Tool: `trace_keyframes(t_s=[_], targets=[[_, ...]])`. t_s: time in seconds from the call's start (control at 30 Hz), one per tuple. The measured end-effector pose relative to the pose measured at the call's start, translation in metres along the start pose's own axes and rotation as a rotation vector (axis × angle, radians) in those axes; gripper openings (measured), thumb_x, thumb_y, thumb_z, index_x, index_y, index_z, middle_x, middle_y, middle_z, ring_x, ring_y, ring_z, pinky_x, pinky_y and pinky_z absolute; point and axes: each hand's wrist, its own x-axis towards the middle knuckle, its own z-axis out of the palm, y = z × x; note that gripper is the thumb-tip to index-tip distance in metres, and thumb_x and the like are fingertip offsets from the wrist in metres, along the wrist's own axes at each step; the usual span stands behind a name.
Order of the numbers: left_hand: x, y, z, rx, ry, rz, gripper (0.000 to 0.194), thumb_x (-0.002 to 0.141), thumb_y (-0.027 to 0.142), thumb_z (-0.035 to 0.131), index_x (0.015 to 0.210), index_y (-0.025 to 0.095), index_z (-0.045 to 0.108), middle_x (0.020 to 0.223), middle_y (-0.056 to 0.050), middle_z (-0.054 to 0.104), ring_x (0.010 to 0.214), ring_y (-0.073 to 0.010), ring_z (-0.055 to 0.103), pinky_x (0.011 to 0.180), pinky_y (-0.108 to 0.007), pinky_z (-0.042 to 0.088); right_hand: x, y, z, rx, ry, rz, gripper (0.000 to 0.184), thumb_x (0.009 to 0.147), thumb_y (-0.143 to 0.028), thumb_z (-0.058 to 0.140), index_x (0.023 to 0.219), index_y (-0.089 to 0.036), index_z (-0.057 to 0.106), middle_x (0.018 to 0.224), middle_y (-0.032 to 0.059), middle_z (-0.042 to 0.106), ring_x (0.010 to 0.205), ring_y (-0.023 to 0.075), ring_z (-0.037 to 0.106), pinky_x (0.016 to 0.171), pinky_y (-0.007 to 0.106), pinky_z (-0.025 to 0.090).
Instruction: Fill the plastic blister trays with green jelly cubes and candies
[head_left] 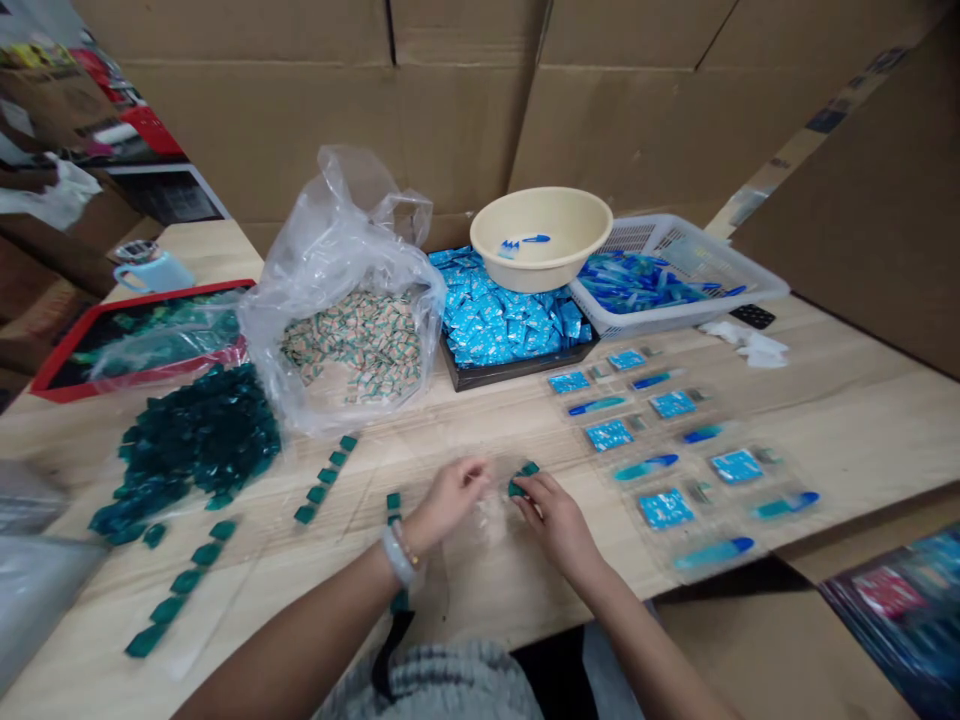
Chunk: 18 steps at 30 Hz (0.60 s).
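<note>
Shows a cardboard wall (pixel 322 120) across the top of the frame, and below, from edge to edge, a pale wooden table (pixel 862 420). Includes, left of centre, a clear plastic bag (pixel 285 260) lying open, full of small beige-and-green packets (pixel 360 340). Places a white basket (pixel 750 265) of blue sticks (pixel 637 280) at upper right, a black tray (pixel 517 372) of blue packets (pixel 495 320) at upper centre, and a red-rimmed tray (pixel 60 378) at upper left. Sets a cream basin (pixel 541 265) above the black tray, with a few blue pieces inside. Heaps dark green pieces (pixel 202 430) loosely at left. Lays out clear packs (pixel 581 425) in two columns at right, six sets visible, each with a blue packet, a blue-green stick and a small beige-and-green piece. Shows two complete-looking lines of five green pieces at lower left, on clear film, with no blue packets or sticks beside them. Partly hides a third line (pixel 394 508) beneath the left wrist. Brings both hands together just below centre, over clear film. Bends the fingers of the left hand (pixel 448 500) close together; cannot tell whether any film is caught between them. Closes the fingertips of the right hand (pixel 559 525) on a small green piece (pixel 515 489), near another green piece (pixel 529 467), in a short line, unlike the fuller lines at left.
</note>
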Motion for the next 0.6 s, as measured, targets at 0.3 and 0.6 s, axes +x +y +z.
trace_keyframes(t_s=[0.3, 0.6], targets=[[-0.074, -0.041, -0.274, 1.035, 1.020, -0.240, 0.052, 0.069, 0.051, 0.049, 0.106, 0.015, 0.053, 0.102, -0.017, 0.055, 0.094, -0.0334, 0.050, 0.074, -0.045, 0.041, 0.016, 0.007, 0.004, -0.378, -0.275, -0.116, 0.022, 0.075, -0.014, 0.050, 0.092, -0.018, 0.063, 0.080, 0.0069, 0.058, 0.079, 0.0201, 0.052, 0.071, 0.031, 0.042], [-0.086, -0.084, -0.300, 1.193, 0.879, -0.256, 0.046, 0.079, 0.047, 0.035, 0.094, 0.011, 0.059, 0.082, -0.009, 0.057, 0.093, -0.0273, 0.049, 0.083, -0.040, 0.035, 0.001, 0.005, 0.019, -0.265, -0.102, -0.003, 0.022, 0.081, -0.020, 0.039, 0.092, -0.015, 0.058, 0.085, 0.0091, 0.060, 0.077, 0.0190, 0.057, 0.068, 0.030, 0.046]])
